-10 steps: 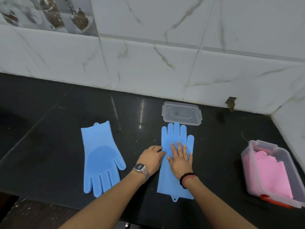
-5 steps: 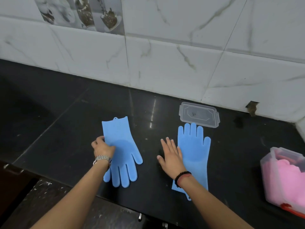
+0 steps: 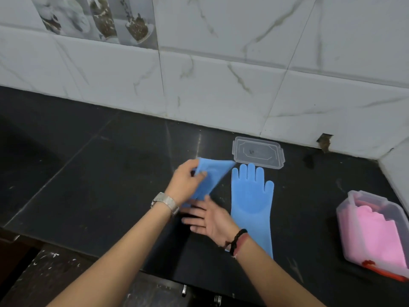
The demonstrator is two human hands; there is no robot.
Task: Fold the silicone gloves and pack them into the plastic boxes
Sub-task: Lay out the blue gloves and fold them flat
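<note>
A blue silicone glove [image 3: 251,200] lies flat on the black counter, fingers pointing at the wall. My left hand [image 3: 184,183] grips a second blue glove [image 3: 213,173] by its cuff end and holds it lifted, just left of the flat one. My right hand [image 3: 208,221] hovers below it, palm up, fingers spread and holding nothing. A clear plastic lid [image 3: 257,151] rests beyond the flat glove's fingertips. At the right edge stands a clear plastic box [image 3: 345,209] holding folded pink gloves [image 3: 376,235].
The black counter [image 3: 99,173] ends at a white marble-tiled wall [image 3: 221,85] behind and on the right. Its front edge runs along the bottom, with a dark cabinet below. A red part shows at the box's near corner [image 3: 376,265].
My left hand has picked the left glove up off the counter and carried it right, toward the flat glove. My right hand came off the counter and turned palm up beneath it.
</note>
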